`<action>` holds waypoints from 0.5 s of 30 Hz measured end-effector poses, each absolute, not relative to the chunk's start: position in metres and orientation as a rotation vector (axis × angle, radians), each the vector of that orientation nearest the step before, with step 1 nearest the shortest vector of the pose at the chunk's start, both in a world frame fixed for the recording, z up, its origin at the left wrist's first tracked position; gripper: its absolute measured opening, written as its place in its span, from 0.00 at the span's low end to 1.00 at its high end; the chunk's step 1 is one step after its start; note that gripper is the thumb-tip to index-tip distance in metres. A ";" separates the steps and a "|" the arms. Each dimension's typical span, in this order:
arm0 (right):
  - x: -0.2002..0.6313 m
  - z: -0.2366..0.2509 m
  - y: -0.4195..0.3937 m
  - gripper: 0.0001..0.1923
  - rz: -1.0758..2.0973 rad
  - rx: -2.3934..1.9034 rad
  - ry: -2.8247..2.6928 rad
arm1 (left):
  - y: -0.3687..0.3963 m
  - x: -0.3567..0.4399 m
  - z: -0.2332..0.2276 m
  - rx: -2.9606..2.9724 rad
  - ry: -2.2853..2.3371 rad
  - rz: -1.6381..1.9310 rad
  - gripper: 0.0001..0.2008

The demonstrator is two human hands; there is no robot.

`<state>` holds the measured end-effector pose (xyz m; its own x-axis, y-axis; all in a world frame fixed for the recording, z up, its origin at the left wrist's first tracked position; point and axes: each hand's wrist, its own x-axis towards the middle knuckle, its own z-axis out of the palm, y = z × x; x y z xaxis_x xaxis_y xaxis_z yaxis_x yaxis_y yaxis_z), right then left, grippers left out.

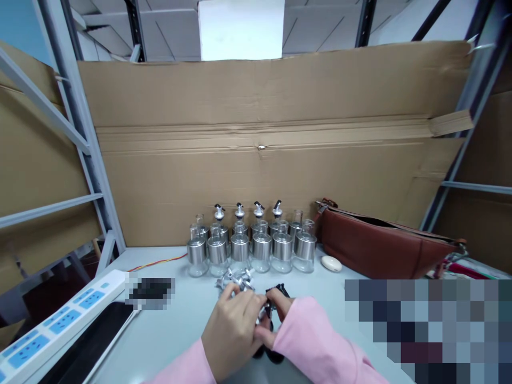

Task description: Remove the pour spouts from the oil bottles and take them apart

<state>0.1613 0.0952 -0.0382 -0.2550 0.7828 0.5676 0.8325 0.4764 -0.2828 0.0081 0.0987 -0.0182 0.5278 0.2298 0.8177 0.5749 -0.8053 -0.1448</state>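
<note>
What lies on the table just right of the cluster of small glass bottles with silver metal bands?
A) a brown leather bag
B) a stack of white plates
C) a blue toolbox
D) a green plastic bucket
A: a brown leather bag lies on its side against the cardboard wall, just right of the small glass bottles with silver metal bands, with a small white oval object in front of it.

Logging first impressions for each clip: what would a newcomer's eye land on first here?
First the cluster of glass bottles with metal collars standing at the back of the table against the cardboard wall, four of them topped with pourer spouts. Then the two hands, left hand and right hand, together at the front edge around a small metal-and-black part. A brown leather bag lies to the right.
</note>
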 end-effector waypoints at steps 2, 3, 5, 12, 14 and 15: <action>0.159 -0.040 0.096 0.16 -0.112 -1.372 -2.009 | 0.100 0.010 -0.020 -2.365 -0.731 -1.134 0.08; 0.157 -0.041 0.096 0.16 -0.122 -1.385 -1.988 | 0.100 0.012 -0.021 -2.356 -0.751 -1.113 0.08; 0.155 -0.042 0.096 0.15 -0.168 -1.385 -1.962 | 0.102 0.015 -0.021 -2.319 -0.768 -1.092 0.08; 0.156 -0.048 0.092 0.14 -0.484 -1.255 -1.926 | 0.099 0.023 -0.016 -2.184 -0.720 -1.075 0.08; 0.156 -0.050 0.092 0.12 -0.552 -1.238 -1.961 | 0.098 0.024 -0.016 -2.182 -0.671 -1.062 0.09; 0.156 -0.051 0.093 0.11 -0.575 -1.248 -1.977 | 0.098 0.024 -0.017 -2.184 -0.654 -1.051 0.09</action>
<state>0.1564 0.0928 -0.0507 -0.2740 0.5818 0.7658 0.9018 0.4322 -0.0057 0.0236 0.0983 -0.0167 0.5604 0.1626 0.8121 0.6567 -0.6848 -0.3160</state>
